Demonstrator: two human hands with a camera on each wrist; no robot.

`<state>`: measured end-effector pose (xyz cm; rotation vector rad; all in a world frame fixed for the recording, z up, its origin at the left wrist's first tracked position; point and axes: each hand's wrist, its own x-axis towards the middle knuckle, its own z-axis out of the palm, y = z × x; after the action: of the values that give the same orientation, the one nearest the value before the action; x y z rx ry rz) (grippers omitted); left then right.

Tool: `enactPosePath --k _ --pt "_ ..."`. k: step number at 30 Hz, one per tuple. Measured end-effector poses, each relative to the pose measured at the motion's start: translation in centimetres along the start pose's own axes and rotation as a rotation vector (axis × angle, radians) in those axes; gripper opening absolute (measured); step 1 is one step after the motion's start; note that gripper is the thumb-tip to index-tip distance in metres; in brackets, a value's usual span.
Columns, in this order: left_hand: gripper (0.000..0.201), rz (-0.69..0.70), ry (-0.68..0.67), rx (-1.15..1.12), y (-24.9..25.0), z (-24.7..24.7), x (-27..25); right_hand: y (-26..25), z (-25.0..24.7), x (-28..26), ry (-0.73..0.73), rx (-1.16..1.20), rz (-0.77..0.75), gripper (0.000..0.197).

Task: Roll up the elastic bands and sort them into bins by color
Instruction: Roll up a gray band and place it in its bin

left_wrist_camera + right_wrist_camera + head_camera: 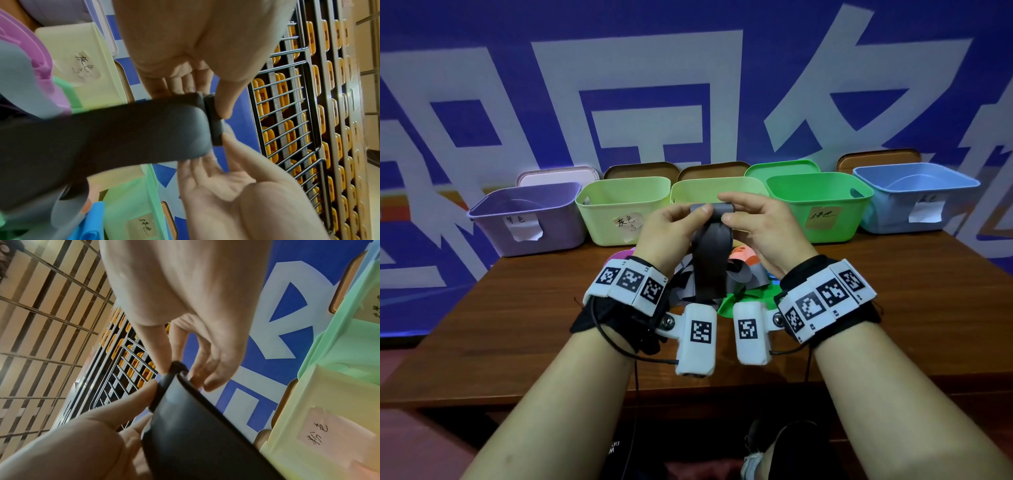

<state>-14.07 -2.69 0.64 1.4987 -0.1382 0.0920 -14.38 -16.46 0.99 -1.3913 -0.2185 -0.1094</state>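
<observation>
Both hands (671, 228) (760, 222) pinch the grey band's (710, 260) rolled top end; its tail hangs below.

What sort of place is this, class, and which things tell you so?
Probably a staged recording or demonstration booth, not a home: a printed blue backdrop, hand-labelled sorting bins lined up on a wooden table, and wire-grid racking overhead or nearby.

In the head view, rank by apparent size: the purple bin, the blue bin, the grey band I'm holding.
1-2. Purple bin and blue bin: they look alike, and wide-angle stretch at the edges makes ranking unsure.
3. Grey band: clearly smaller, pinched by left hand and right hand.
</observation>
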Motion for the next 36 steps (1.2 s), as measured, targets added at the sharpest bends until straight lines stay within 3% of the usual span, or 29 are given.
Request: enactPosePath --k 2,4,8,10,11,17,22,24,25,28,31,33,36 --pt "0.009 0.011 -0.008 0.001 0.0 -0.1 0.1 0.0 0.0 0.0 0.011 0.029 0.060 0.033" --pt "0.017 0.020 -0.012 0.002 0.0 -0.2 0.2 0.0 0.1 -0.2 -0.011 -0.032 0.090 0.016" --pt "0.019 -0.021 -0.020 -0.047 0.2 -0.2 -0.1 0.0 0.2 0.0 0.018 -0.063 0.009 0.012" --pt "0.009 -0.069 -0.014 -0.059 0.4 -0.1 -0.4 0.0 0.1 0.2 0.011 -0.023 -0.007 0.015" --pt "0.016 -0.076 -0.005 -0.031 0.3 -0.1 -0.3 0.0 0.0 0.2 -0.004 -0.017 -0.006 0.019" --pt "0.008 -0.001 0.015 0.003 0.1 -0.2 0.0 -0.2 0.2 -0.5 -0.009 0.034 0.049 0.034" --pt "0.019 -0.010 -0.008 -0.021 0.3 -0.3 -0.1 0.2 0.3 -0.4 0.002 -0.088 0.043 0.018" --pt "0.009 -0.052 0.001 -0.039 0.2 -0.3 -0.3 0.3 0.3 -0.4 0.009 -0.067 0.026 0.014" --pt "0.002 -0.078 0.004 -0.044 0.3 -0.2 -0.5 0.3 0.2 -0.4 0.003 -0.052 0.022 0.015" --pt "0.018 -0.081 0.016 0.001 -0.4 -0.4 -0.4 0.5 0.1 -0.4 -0.025 -0.041 0.041 0.026" --pt "0.009 -0.050 0.009 -0.022 -0.6 -0.5 -0.4 0.8 0.3 -0.6 -0.010 0.007 0.085 0.039" --pt "0.006 -0.033 0.009 -0.026 -0.5 -0.5 -0.3 0.8 0.5 -0.7 0.011 0.023 0.132 0.035" --pt "0.021 -0.038 0.020 -0.012 -0.5 -0.5 -0.3 1.1 0.6 -0.7 0.022 -0.037 0.140 0.025"
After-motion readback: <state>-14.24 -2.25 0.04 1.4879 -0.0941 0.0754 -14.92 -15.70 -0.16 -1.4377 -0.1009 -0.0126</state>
